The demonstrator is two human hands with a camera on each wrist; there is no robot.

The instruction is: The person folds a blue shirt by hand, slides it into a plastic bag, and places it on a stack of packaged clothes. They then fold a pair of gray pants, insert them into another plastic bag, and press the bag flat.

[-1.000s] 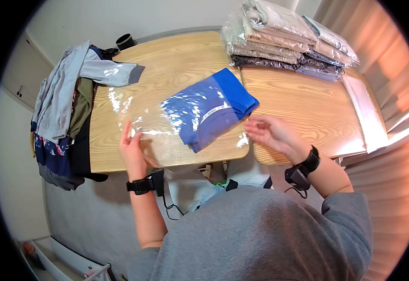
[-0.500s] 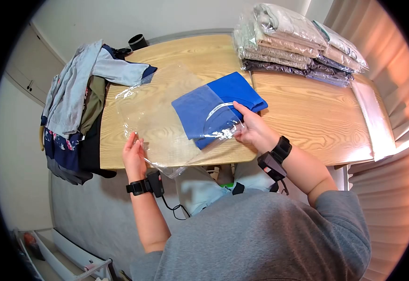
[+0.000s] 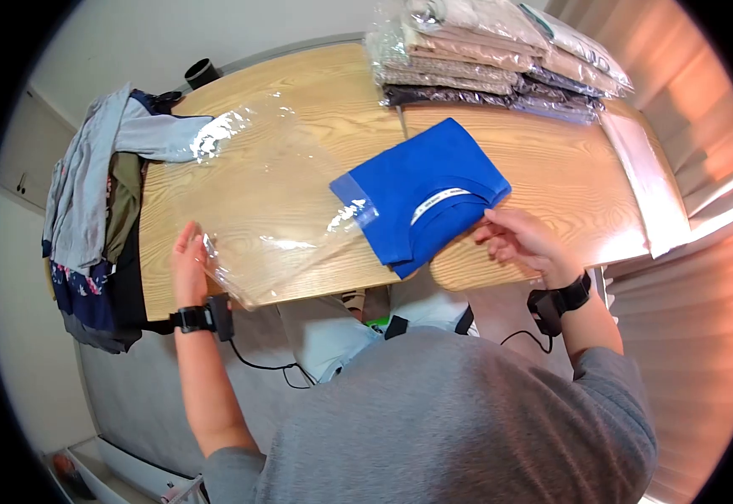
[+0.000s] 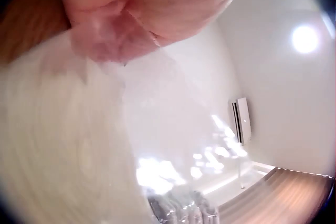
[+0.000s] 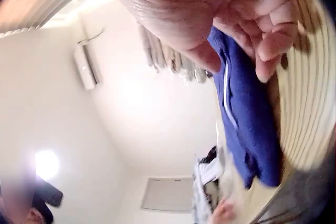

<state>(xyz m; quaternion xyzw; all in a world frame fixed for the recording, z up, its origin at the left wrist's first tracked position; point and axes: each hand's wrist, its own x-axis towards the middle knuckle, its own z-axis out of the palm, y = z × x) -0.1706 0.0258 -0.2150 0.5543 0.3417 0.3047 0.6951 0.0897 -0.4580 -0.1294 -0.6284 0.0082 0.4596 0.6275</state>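
Observation:
My left hand [image 3: 190,267] pinches the near left edge of a large clear plastic bag [image 3: 257,193]. In the left wrist view the see-through film [image 4: 152,108] hangs from between the thumb and fingers. A folded blue top [image 3: 421,172], with white printed tape inside its neckline, lies to the right of the bag. The bag's right end overlaps the top's left edge. My right hand [image 3: 524,244] is at the near right corner of the top. In the right wrist view its thumb and bent fingertips [image 5: 268,69] stand apart beside the top's edge.
Bagged folded garments [image 3: 475,59] are stacked at the back right. Loose clothes [image 3: 89,193] hang over the table's left end. A flat stack of clear film [image 3: 648,185] lies along the right edge, and a black cup [image 3: 202,74] stands at the back left.
The blue top has shifted right, across the seam between the tables, and now lies mostly outside the bag. My left hand has drawn the bag left. The right thumb has left the neckline tape.

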